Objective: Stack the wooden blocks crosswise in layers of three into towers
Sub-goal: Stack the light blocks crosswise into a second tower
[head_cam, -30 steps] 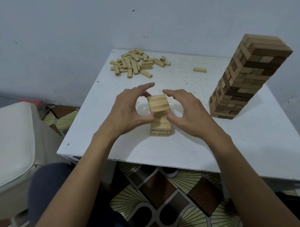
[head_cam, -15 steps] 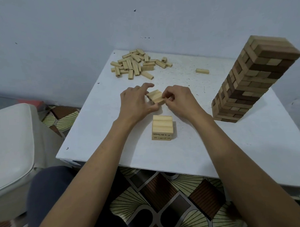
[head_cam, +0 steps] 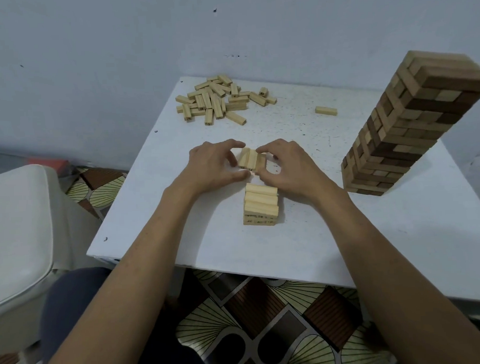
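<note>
White padded seat (head_cam: 14, 230) far left, beside table (head_cam: 181, 238). Loose pile of blocks (head_cam: 219, 101) at table's far-left corner. Left hand (head_cam: 214, 166) mid-table, fingers and thumb curled against left side of row of blocks (head_cam: 250, 159). Cannot tell whether row rests on table or is just off it. Low stack (head_cam: 261, 205) just nearer than row, apart from it, layers crosswise. Right hand (head_cam: 290, 166) opposite, fingers bent, pinching row's right side. Single block (head_cam: 326, 111) lies alone further back. Tall tower (head_cam: 411, 126) of light and dark blocks stands at right.
</note>
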### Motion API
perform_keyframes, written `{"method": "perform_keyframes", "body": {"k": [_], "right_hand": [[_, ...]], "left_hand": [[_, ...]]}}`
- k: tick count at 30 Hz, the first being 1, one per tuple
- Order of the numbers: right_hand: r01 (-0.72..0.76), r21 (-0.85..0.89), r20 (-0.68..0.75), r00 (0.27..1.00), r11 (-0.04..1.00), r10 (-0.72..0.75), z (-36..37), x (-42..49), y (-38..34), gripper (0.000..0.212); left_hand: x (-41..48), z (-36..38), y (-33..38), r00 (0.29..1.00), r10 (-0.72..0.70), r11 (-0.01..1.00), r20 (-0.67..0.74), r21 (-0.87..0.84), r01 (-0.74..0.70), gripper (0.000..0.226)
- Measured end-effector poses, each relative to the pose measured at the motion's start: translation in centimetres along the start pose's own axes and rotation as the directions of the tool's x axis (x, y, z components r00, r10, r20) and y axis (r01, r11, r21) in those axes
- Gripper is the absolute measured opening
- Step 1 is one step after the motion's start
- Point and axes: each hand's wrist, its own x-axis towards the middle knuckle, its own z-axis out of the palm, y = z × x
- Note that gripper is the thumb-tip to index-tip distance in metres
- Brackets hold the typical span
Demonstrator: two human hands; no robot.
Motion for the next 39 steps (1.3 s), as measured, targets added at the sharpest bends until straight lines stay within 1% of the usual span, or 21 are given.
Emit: {"method": "perform_keyframes", "body": {"k": [2,5,8,10,13,20,24,27,30,35,39], "right_hand": [[0.015,0.006,0.03,0.999,1.0,-0.015,-0.1,0.1,0.3,0.057],[0.022,0.005,0.047,0.999,1.0,-0.022,-0.1,0.2,0.6,0.055],[0.017,0.041,0.049,0.999,0.999,-0.019,-0.3,0.3,0.4,0.051],[0.006,0.091,0.049,0.999,0.996,-0.01,-0.4,0.4,0.1,0.051],[0.003,0.126,0.054,0.999,0.992,-0.01,-0.6,0.4,-0.2,0.05],[-0.014,0.182,0.055,0.998,0.983,0.004,-0.9,0.1,-0.6,0.047],[-0.037,0.232,0.086,0.996,0.972,0.018,-1.1,0.0,-0.5,0.051],[-0.033,0.216,0.112,0.994,0.976,0.009,-1.4,0.2,-0.5,0.051],[-0.005,0.156,0.088,0.996,0.988,-0.009,-1.9,0.4,-0.7,0.051],[0.02,0.138,0.066,0.997,0.99,-0.03,-3.9,-0.4,-1.6,0.057],[0.032,0.131,0.073,0.996,0.991,-0.041,-5.6,-2.5,-3.1,0.059]], "left_hand": [[0.3,-0.3,-0.3,0.999,0.026,0.998,0.019,-0.049,-0.025,0.075],[0.6,-0.3,-0.7,0.996,0.068,0.993,0.055,-0.099,-0.062,0.07],[1.2,-0.2,-0.7,0.991,0.1,0.991,0.09,-0.093,-0.092,0.063],[1.4,-0.1,-0.6,0.989,0.121,0.99,0.089,-0.089,-0.113,0.062],[1.5,0.0,-0.6,0.988,0.128,0.985,0.081,-0.13,-0.117,0.06],[1.7,0.3,-0.2,0.987,0.128,0.98,0.096,-0.164,-0.111,0.065],[1.6,0.3,-0.2,0.987,0.137,0.98,0.083,-0.159,-0.123,0.066],[1.5,0.4,-0.1,0.987,0.137,0.979,0.079,-0.163,-0.123,0.069],[1.2,0.1,0.3,0.987,0.145,0.974,0.069,-0.183,-0.13,0.072],[-0.2,-1.8,1.8,0.982,0.184,0.965,0.044,-0.2,-0.171,0.076],[-2.1,-3.6,3.0,0.977,0.201,0.963,0.065,-0.197,-0.185,0.081]]}}
